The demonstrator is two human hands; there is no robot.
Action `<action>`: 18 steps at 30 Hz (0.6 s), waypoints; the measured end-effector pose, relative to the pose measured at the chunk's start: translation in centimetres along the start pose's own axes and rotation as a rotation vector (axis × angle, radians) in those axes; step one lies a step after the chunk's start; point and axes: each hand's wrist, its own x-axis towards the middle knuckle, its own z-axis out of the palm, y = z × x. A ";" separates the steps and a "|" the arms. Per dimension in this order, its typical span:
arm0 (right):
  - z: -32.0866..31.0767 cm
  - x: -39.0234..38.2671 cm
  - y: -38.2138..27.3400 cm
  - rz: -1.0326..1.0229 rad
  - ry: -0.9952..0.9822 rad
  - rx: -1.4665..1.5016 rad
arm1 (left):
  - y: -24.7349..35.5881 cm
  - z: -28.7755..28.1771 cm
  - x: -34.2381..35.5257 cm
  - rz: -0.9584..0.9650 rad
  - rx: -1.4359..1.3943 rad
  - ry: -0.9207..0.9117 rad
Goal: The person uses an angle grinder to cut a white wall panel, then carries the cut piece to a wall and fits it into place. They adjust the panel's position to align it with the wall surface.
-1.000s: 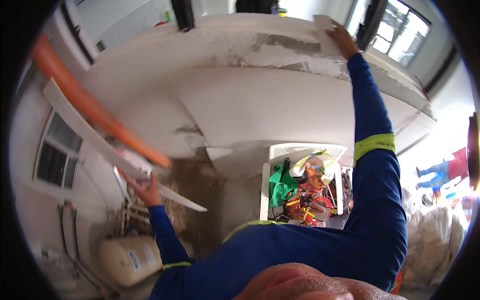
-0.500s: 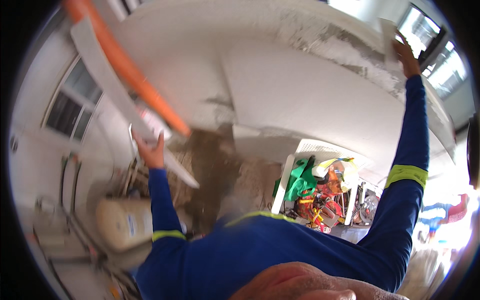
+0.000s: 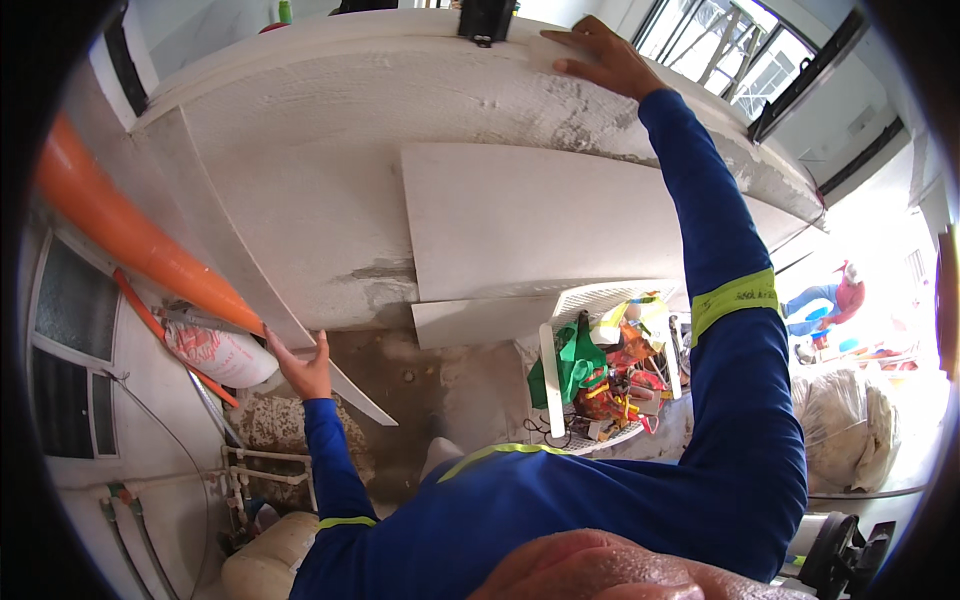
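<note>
My left hand [image 3: 305, 372] grips the edge of a long, thin white board strip [image 3: 235, 235], thumb on one side and fingers on the other. The strip stands tilted along the left part of a low plastered wall [image 3: 310, 110], its pointed-looking lower end just past my hand. My right hand [image 3: 610, 62] reaches far forward to the wall's top, fingers stretched and apart. Its fingertips rest at the pale ledge; whether a thin piece lies under them I cannot tell. Left of those fingertips, a black device [image 3: 487, 22] sits on the ledge.
An orange pipe [image 3: 150, 240] slants beside the strip. A white panel [image 3: 540, 215] leans on the wall. Tools and a green bag [image 3: 570, 360] fill a white plastic chair [image 3: 552, 385]. A printed sack [image 3: 225, 352] lies left; a person [image 3: 845, 295] is far right.
The view has shifted. My right hand has moved left along the wall top, and the pale flat piece at it no longer shows clearly. My left hand still holds the strip.
</note>
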 end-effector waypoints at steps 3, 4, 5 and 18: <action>0.7 -0.3 -0.9 -0.010 0.003 -0.121 | -0.3 -0.5 0.0 -0.003 -0.032 0.003; 0.8 -0.5 -1.1 -0.021 0.023 -0.174 | -0.5 -0.7 0.0 0.014 -0.057 0.006; 0.7 -0.7 -1.3 -0.055 0.043 -0.221 | -0.8 -1.0 -0.1 -0.095 -0.229 -0.018; 0.3 -0.3 -1.7 -0.205 0.194 -0.175 | -0.4 -9.7 -0.1 -0.113 -0.181 0.151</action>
